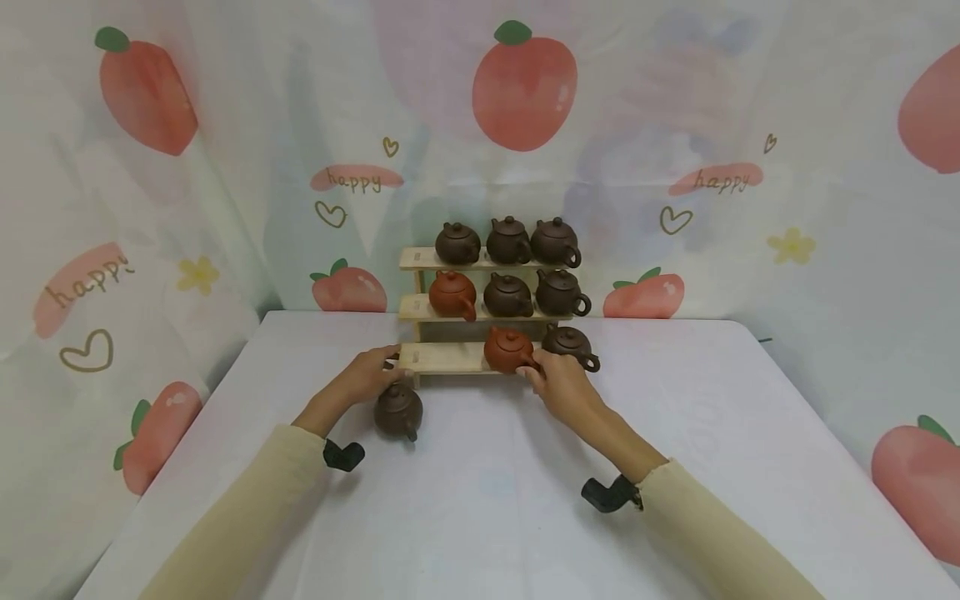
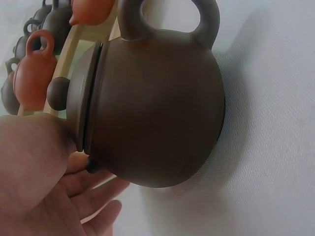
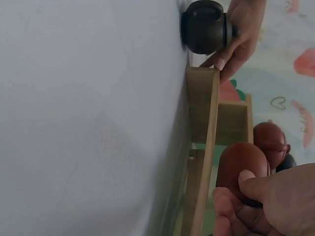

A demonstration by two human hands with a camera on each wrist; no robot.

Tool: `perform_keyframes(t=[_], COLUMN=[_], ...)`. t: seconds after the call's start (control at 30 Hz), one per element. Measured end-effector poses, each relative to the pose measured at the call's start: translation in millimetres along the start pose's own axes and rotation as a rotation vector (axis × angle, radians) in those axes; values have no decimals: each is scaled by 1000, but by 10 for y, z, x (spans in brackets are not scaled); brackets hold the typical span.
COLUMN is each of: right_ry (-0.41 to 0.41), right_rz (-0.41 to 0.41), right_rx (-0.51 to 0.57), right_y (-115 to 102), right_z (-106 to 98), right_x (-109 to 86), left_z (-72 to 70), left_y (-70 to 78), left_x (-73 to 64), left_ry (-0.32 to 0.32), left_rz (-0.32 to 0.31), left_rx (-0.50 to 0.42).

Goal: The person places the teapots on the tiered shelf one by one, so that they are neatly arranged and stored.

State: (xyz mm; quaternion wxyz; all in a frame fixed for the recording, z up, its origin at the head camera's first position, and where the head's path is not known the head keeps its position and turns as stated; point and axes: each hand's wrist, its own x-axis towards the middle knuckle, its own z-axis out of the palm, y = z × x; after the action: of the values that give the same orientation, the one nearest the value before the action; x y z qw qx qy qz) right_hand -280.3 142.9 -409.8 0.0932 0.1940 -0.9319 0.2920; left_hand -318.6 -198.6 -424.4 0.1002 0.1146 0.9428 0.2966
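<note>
A three-tier wooden rack (image 1: 450, 358) stands at the back of the table. My right hand (image 1: 566, 387) holds a reddish-brown teapot (image 1: 507, 350) at its right side, over the lowest tier; in the right wrist view the thumb (image 3: 247, 177) presses on its body. Whether its base touches the board cannot be told. At the lowest tier's left end, my left hand (image 1: 367, 375) grips the board's end between thumb and fingers. Just in front of that hand a dark brown teapot (image 1: 399, 411) sits on the table, large in the left wrist view, its lid knob (image 2: 58, 93) toward the rack.
On the lowest tier's right end sits a dark teapot (image 1: 567, 343). The middle tier bears another reddish teapot (image 1: 452, 293) and two dark ones. Three dark teapots (image 1: 508, 242) line the top tier. A patterned cloth backdrop (image 1: 525, 183) hangs behind the white table (image 1: 480, 500).
</note>
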Motion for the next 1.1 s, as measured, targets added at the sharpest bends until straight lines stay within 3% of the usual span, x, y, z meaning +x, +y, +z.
perform_keyframes(t=[0.5, 0.83, 0.9, 1.03, 1.1], right_ry=[12, -9, -54, -245, -330], right_rz=[-10, 62, 99, 184, 190], right_rx=[-41, -64, -71, -85, -87], right_y=[45, 53, 63, 48, 1], right_z=[22, 13, 1, -5, 36], right_x=[58, 74, 39, -63, -120], left_z=[14, 3, 3, -2, -7], left_y=[10, 29, 33, 34, 29], left_x=[-1, -25, -33, -40, -37], left_ry=[9, 14, 15, 15, 14], left_rz=[-6, -1, 3, 5, -1], left_rx=[-9, -7, -8, -9, -8])
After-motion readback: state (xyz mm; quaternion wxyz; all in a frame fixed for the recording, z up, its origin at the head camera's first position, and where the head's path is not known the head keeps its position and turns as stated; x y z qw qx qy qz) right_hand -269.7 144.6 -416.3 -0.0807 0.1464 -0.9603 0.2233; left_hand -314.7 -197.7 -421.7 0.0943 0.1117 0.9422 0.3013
